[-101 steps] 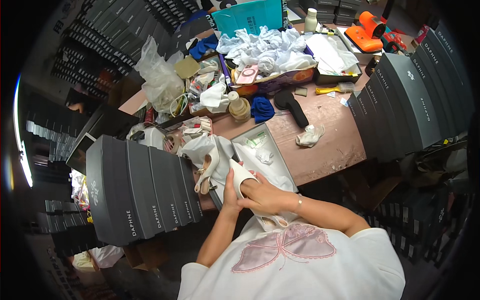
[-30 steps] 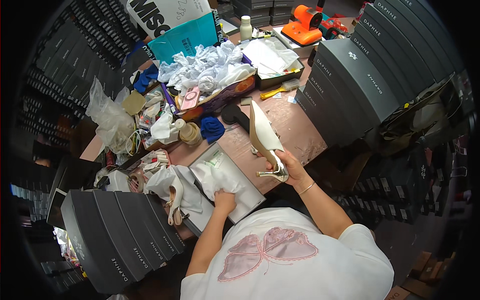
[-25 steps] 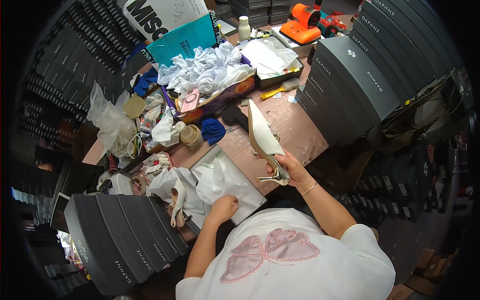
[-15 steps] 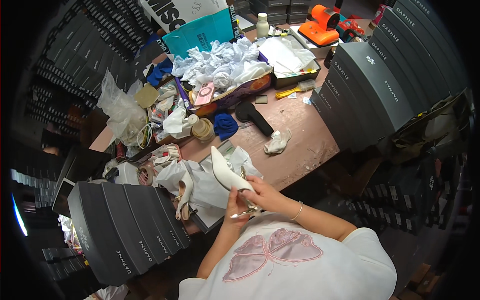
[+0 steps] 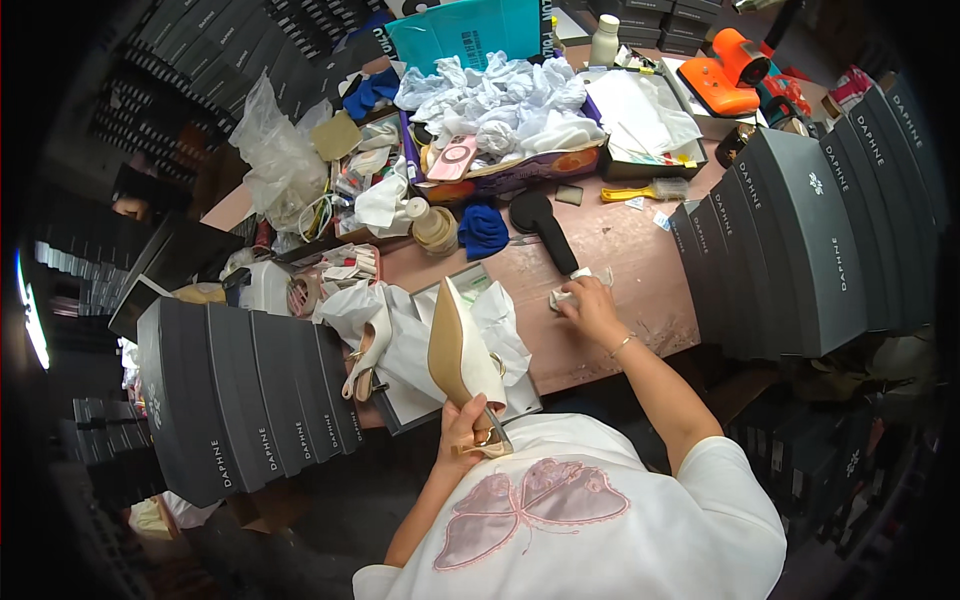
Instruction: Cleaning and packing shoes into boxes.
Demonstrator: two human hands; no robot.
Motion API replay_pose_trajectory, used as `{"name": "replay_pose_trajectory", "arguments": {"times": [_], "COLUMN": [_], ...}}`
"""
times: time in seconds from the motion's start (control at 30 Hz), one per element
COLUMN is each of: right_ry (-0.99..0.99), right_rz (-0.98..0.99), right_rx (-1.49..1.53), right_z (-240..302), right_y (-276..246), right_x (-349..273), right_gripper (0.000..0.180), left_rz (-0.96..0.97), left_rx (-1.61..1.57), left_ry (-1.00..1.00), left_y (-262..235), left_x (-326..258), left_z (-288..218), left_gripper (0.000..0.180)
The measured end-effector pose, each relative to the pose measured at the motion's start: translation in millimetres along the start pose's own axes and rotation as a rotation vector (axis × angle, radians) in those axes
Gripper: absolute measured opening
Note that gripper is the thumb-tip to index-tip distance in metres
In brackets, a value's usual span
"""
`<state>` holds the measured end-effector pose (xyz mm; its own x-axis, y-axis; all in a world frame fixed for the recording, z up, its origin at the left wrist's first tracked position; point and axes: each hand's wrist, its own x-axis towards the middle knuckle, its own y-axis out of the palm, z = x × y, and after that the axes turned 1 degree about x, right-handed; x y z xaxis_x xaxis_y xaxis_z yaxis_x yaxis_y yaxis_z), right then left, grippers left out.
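Note:
My left hand (image 5: pixel 463 432) is closed round the heel end of a white pointed high-heeled shoe (image 5: pixel 462 350). The shoe points away from me, its tan sole turned into view and a gold-coloured ring at its side. Over on the table, my right hand (image 5: pixel 593 310) has its fingers closed on a crumpled whitish cloth (image 5: pixel 558 298), which they partly cover. Another white heeled shoe (image 5: pixel 373 345) rests on white tissue paper (image 5: pixel 408 350) in an open shoebox (image 5: pixel 402 422) in front of me.
Stacked dark shoeboxes stand at left (image 5: pixel 240 400) and right (image 5: pixel 790 240). On the pink table (image 5: pixel 640 260) lie a black long-handled tool (image 5: pixel 545 232), a blue cloth (image 5: pixel 483 232) and a yellow-handled brush (image 5: pixel 640 192). Behind them, a carton (image 5: pixel 510 175) holds crumpled paper; an orange device (image 5: pixel 720 85) stands back right.
My right hand has left the shoe and reached right and forward to the cloth. My left hand keeps the shoe, now turned sole into view. The whole view has shifted.

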<state>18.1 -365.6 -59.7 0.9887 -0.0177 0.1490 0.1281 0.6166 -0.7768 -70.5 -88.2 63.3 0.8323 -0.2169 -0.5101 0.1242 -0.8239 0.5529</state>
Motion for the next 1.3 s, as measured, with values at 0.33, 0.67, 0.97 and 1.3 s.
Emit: {"name": "replay_pose_trajectory", "arguments": {"times": [0.33, 0.67, 0.97, 1.3], "right_ry": [0.025, 0.586, 0.431, -0.198], "right_rz": [-0.043, 0.269, 0.583, 0.316], "right_rx": [0.139, 1.752, 1.121, 0.552], "right_z": [-35.3, 58.8, 186.0, 271.5], "right_y": [35.0, -46.0, -70.1, -40.1], "right_x": [-14.9, -21.5, -57.8, -70.1], "right_gripper": [0.023, 0.027, 0.017, 0.03], "left_rz": [0.017, -0.2, -0.089, -0.039], "left_rx": [-0.027, -0.11, -0.31, -0.317], "left_ry": [0.04, 0.002, -0.197, -0.198], "left_y": [15.3, 3.0, -21.4, -39.6], "left_x": [-41.6, 3.9, 14.6, -5.5], "left_z": [15.8, 13.5, -25.6, -51.3], "left_gripper": [0.043, 0.043, 0.071, 0.07]}}
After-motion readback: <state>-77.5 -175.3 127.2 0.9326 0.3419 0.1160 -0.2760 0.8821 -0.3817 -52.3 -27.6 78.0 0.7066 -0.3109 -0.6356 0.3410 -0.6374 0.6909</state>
